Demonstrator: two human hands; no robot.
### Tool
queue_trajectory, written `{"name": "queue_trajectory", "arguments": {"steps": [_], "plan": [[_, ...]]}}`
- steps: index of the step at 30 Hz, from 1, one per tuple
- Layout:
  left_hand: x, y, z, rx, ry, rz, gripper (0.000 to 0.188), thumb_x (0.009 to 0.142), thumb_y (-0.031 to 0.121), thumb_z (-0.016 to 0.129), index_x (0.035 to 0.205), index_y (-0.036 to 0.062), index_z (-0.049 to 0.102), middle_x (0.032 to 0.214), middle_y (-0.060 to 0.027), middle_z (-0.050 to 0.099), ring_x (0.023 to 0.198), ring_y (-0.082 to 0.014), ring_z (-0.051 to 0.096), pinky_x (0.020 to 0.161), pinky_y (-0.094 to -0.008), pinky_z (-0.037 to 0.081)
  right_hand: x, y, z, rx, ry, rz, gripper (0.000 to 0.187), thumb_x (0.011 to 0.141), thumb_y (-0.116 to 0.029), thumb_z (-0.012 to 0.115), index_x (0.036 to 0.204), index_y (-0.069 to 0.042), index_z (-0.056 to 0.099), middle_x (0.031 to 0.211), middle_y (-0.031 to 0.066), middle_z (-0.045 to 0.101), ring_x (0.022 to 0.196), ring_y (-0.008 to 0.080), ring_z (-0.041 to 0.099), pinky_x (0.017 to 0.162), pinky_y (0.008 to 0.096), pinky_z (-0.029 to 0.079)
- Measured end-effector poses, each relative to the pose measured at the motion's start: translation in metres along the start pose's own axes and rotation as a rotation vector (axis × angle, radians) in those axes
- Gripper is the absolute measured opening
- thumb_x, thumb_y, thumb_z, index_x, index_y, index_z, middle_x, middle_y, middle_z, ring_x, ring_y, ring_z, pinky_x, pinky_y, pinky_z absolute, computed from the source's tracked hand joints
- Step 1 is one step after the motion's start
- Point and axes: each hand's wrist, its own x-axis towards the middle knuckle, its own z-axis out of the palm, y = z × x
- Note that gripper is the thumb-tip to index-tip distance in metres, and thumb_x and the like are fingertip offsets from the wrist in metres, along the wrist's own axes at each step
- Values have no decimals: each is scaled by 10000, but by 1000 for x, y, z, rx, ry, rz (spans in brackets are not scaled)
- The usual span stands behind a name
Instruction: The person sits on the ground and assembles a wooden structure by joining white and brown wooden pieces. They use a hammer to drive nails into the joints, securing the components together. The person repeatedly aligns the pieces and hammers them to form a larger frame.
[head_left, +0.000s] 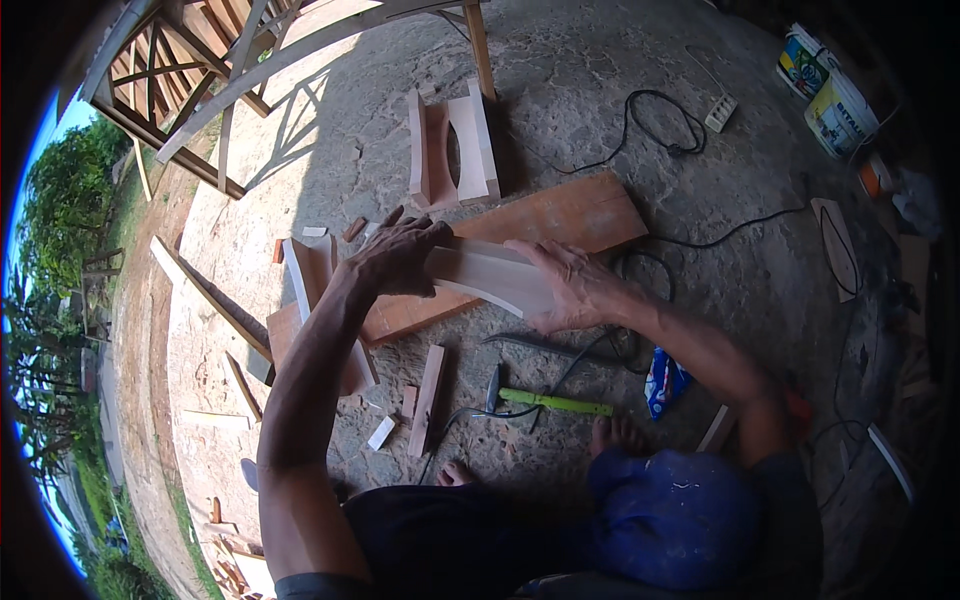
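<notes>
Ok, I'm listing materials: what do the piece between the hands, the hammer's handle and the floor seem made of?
Held piece: apparently bare wood, pale tan with matte faces.
Hammer handle: yellow-green, perhaps painted wood or plastic, can't tell.
Floor: probably rough concrete, grey and pitted.

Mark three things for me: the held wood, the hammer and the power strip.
Held wood (487, 271): head view, on the middle of its broad pale face.
Hammer (553, 401): head view, on its green handle.
Power strip (720, 113): head view, on its white body.
</notes>
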Motion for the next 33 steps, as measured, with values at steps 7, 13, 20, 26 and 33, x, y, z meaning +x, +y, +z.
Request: {"name": "queue_trajectory", "arguments": {"steps": [7,13,20,26,33], "plan": [[-21,19,3,125,233,-12,748,701,275,803,1316,-1,480,1282,-169,551,1211,-359,511,1029,-468,402,29,34,-27,-591,215,-330,1119,636,-256,880,1582,-189,285,1258,133,516,1212,321,528,1099,512,387],[-24,7,64,222,465,-170,751,677,232,760,1330,-8,476,1312,-183,529,1181,-355,513,979,-460,419,69,54,-2,-798,445,-510,976,725,-244,823,1561,-247,319,1234,114,506,1209,300,521,1096,515,392],[-3,-6,112,353,530,-228,757,736,182,680,1422,6,414,1412,-179,509,1152,-355,528,870,-485,437,97,93,38,-776,708,-500,645,873,-140,644,1484,-260,478,1253,68,477,1245,273,508,1122,536,405],[-1,8,125,414,502,-193,731,814,153,634,1481,7,375,1544,-179,432,1116,-329,532,825,-454,439,76,101,39,-654,622,-442,682,867,-114,642,1507,-249,445,1280,69,511,1277,262,507,1117,492,417],[-19,18,125,408,459,-213,738,838,171,652,1507,53,366,1603,-147,374,1123,-320,521,851,-460,441,52,92,14,266,902,-96,631,911,-104,640,1509,-137,442,1334,149,594,1249,298,583,1077,401,470]]}}
